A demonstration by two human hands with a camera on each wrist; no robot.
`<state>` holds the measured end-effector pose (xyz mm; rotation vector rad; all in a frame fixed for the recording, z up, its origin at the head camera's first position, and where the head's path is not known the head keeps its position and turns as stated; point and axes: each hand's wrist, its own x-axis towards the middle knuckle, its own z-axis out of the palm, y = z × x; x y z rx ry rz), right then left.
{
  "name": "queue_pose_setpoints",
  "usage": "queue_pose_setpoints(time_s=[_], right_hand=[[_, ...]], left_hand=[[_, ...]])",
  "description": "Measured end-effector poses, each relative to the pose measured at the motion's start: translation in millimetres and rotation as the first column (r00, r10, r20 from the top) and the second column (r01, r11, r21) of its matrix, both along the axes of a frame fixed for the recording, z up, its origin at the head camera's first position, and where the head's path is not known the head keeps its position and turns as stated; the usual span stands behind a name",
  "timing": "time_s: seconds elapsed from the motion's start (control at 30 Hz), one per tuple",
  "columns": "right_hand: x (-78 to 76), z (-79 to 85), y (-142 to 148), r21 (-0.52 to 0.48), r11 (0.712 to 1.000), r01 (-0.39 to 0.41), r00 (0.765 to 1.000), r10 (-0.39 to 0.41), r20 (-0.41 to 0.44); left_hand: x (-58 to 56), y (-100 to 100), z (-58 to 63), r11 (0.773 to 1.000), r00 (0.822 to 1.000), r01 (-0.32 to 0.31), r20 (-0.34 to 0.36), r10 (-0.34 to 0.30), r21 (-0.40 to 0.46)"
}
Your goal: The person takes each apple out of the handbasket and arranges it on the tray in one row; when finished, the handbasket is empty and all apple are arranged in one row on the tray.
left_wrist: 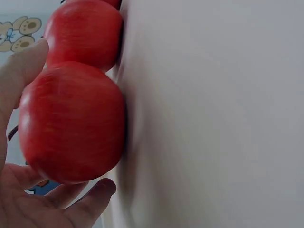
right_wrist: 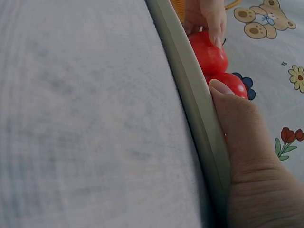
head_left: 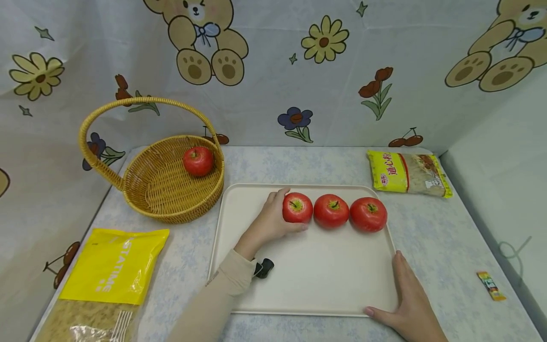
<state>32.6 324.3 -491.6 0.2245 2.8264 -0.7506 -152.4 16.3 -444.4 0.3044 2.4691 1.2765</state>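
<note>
Left hand (head_left: 270, 220) grasps the leftmost red apple (head_left: 297, 207), thumb on the near side, fingers round the far side; the apple sits on the cream tray (head_left: 329, 280), just beside the middle apple (head_left: 331, 211). Right hand (head_left: 410, 304) is spread at the tray's near right corner, thumb along the rim, not clenched. Handling (judged): apple firm, fairly light, glossy skin possibly slippery, rounded enough to roll, may bruise if dropped. Best hold: thumb and fingers opposed about the widest part, stem left free.
</note>
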Motion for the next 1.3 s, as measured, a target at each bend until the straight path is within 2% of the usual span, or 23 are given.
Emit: queue_pose_setpoints(time_s=[0.1,0.2,0.3,0.4,0.43,0.5,0.6,0.67,0.77,0.9,0.97,1.07,1.17,1.3], right_hand=[[0.2,0.0,0.1,0.0,1.0,0.003,1.0,-0.003,0.008],[0.0,0.3,0.5,0.007,1.0,0.007,1.0,-0.007,0.018],[-0.1,0.9,0.7,0.022,1.0,0.009,1.0,-0.01,0.026],[0.2,2.0,0.5,0.027,1.0,0.011,1.0,-0.012,0.027],[0.2,2.4,0.4,0.024,1.0,0.012,1.0,-0.012,0.025],[0.6,3.3,-0.1,0.017,1.0,0.013,1.0,-0.014,0.017],[0.6,4.5,-0.6,0.014,1.0,0.013,1.0,-0.013,0.01],[0.8,5.0,-0.7,0.018,1.0,0.013,1.0,-0.013,0.011],[0.8,5.0,-0.3,0.022,1.0,0.012,1.0,-0.012,0.013],[0.8,3.5,0.4,0.022,1.0,0.009,1.0,-0.009,0.003],[0.8,2.7,0.4,0.02,1.0,0.006,1.0,-0.006,-0.008],[1.1,2.0,-0.3,0.008,1.0,0.0,1.0,0.0,-0.013],[1.4,1.6,-0.4,-0.004,1.0,-0.004,1.0,0.003,-0.017],[0.7,0.3,-0.3,-0.004,1.0,-0.006,1.0,0.005,-0.016]], left_hand=[[2.6,-6.1,8.1,0.999,1.0,0.008,-0.02,-0.009,-0.043],[5.7,-14.3,19.1,0.999,0.999,-0.003,-0.041,0.002,-0.047],[9.1,-25.1,31.1,0.999,0.995,-0.048,-0.086,0.047,-0.006],[11.3,-38.9,42.6,0.99,0.976,-0.103,-0.181,0.118,0.091],[11.6,-44.2,46.4,0.983,0.964,-0.127,-0.218,0.153,0.129],[10.4,-55.7,53.5,0.965,0.927,-0.171,-0.298,0.227,0.2],[4.7,-76.0,62.5,0.924,0.857,-0.26,-0.373,0.354,0.281],[-2.3,-91.2,66.6,0.894,0.816,-0.319,-0.388,0.428,0.315],[-16.0,-113.8,69.5,0.856,0.766,-0.403,-0.392,0.51,0.324],[-36.5,-138.9,65.2,0.816,0.723,-0.506,-0.38,0.577,0.278],[-45.3,-148.2,60.2,0.8,0.712,-0.552,-0.365,0.6,0.236],[-55.9,-158.1,52.4,0.78,0.711,-0.604,-0.33,0.621,0.163],[-65.4,-164.4,45.0,0.772,0.725,-0.626,-0.281,0.628,0.111],[-76.5,-170.3,39.1,0.773,0.748,-0.631,-0.219,0.627,0.058]])
